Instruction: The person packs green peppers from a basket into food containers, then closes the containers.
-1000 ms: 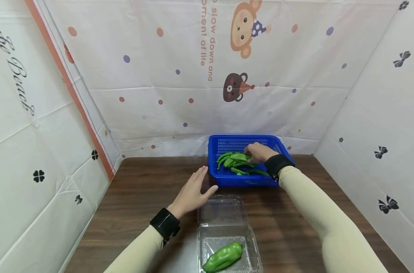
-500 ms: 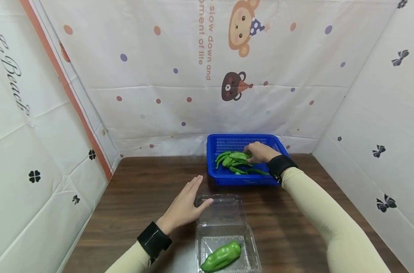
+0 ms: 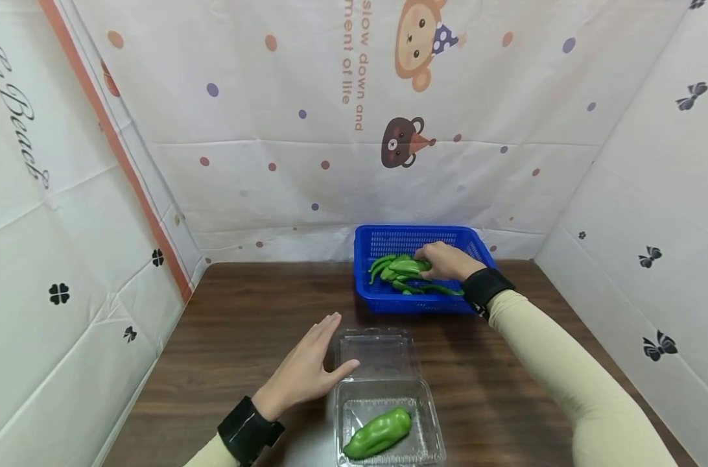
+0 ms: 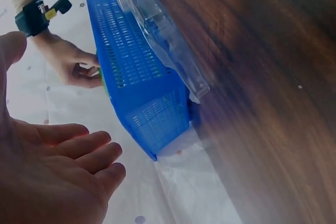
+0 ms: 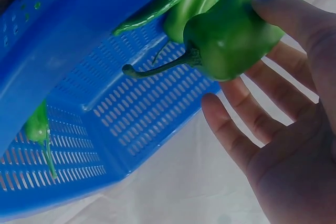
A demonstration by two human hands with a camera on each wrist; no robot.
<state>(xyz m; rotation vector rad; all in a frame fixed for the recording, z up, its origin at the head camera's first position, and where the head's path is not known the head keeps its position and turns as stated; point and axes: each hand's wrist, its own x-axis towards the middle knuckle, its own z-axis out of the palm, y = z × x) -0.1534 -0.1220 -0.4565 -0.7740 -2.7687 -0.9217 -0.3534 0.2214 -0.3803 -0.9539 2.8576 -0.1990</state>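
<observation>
our right hand (image 3: 447,261) pinches a green pepper (image 5: 239,32) in the blue basket (image 3: 421,305), toward one o'clock of the clear box (image 3: 427,415); our left hand (image 3: 301,373), fingers relaxed and released, hangs at ten o'clock from the boxed pepper (image 3: 380,433).

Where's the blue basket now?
In the head view, the blue basket sits right of centre at the back of the table, beyond the clear box, with the right hand reaching in.
</observation>
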